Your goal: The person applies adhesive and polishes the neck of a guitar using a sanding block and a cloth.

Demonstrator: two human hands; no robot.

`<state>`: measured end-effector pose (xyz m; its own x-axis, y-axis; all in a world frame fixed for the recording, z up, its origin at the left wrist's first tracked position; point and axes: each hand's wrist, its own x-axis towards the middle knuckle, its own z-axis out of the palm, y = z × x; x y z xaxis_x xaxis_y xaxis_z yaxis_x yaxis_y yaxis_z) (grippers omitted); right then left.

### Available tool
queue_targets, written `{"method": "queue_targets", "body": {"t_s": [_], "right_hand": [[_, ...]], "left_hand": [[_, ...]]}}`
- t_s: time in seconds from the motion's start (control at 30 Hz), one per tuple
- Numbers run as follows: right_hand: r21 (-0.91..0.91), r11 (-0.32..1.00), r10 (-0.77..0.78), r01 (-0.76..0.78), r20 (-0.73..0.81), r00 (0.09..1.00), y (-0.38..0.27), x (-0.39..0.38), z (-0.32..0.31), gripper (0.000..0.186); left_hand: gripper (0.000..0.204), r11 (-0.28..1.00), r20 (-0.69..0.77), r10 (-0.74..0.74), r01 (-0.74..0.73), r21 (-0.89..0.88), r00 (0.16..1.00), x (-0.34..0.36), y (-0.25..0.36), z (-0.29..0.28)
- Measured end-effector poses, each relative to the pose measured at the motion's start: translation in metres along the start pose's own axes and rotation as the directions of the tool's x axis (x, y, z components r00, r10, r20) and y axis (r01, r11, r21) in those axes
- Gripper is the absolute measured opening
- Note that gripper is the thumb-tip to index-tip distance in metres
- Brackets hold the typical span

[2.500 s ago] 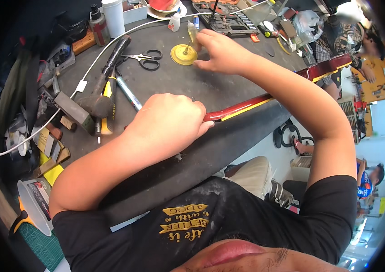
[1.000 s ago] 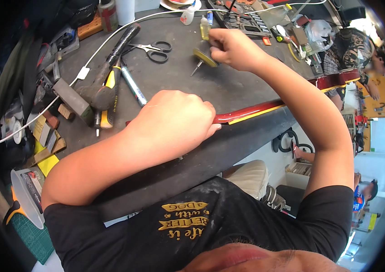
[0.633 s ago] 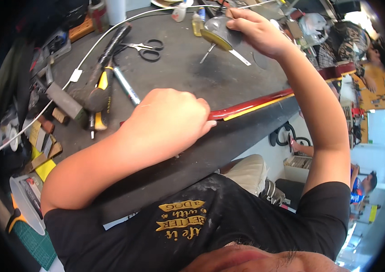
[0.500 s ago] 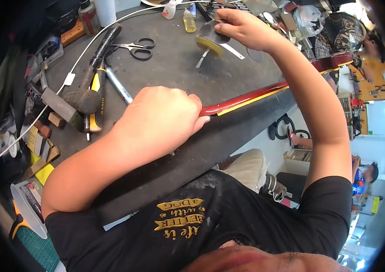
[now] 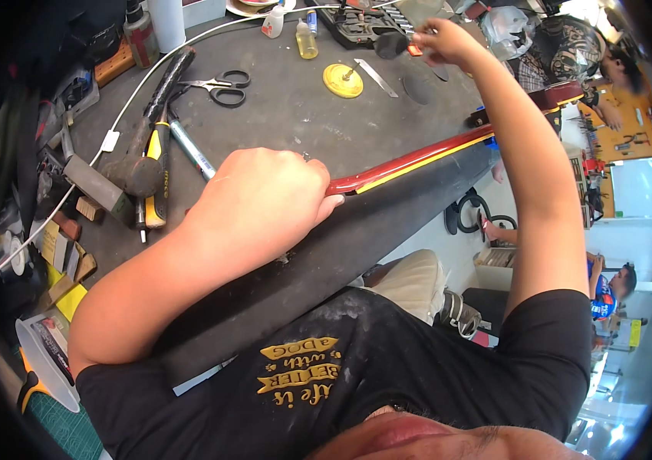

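Left hand (image 5: 265, 188): closed round long red piece (image 5: 418, 159), centre to right of frame. Right hand (image 5: 442, 46): pinching dark disc (image 5: 390, 46), upper right. Yellow disc (image 5: 341, 81): now resting on counter (image 5: 288, 115), parted from dark disc.

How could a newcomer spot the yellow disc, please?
On the dark workbench, beyond the red bar, find the thin metal strip. Just left lies the yellow disc, set apart from the dark disc across the strip by its colour and protruding shaft.
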<state>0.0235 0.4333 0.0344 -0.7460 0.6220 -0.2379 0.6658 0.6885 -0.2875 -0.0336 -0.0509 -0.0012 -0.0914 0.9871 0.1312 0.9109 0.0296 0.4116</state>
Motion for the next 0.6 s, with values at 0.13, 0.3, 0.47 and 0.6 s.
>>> {"method": "queue_targets", "body": {"t_s": [0.13, 0.3, 0.47, 0.6], "right_hand": [[-0.349, 0.934, 0.115, -0.081, 0.077, 0.99, 0.009, -0.005, 0.014, 0.056], [-0.421, 0.872, -0.249, 0.248, 0.054, 0.967, -0.043, -0.033, 0.044, 0.044], [-0.437, 0.846, -0.221, 0.305, 0.233, 0.947, -0.068, -0.037, 0.044, 0.031], [-0.539, 0.836, 0.234, -0.109, 0.169, 0.957, -0.054, -0.044, 0.041, 0.041]], "left_hand": [[0.035, 1.0, 0.004, -0.012, 0.012, 0.001, 1.0, -0.001, 0.0, 0.0], [0.035, 0.999, 0.016, -0.036, 0.036, 0.024, 0.999, -0.004, -0.001, -0.002], [0.035, 1.0, 0.013, -0.016, 0.016, 0.02, 1.0, 0.0, 0.001, -0.002], [0.035, 0.999, 0.016, -0.029, 0.03, -0.013, 0.999, -0.005, -0.001, -0.002]]}}
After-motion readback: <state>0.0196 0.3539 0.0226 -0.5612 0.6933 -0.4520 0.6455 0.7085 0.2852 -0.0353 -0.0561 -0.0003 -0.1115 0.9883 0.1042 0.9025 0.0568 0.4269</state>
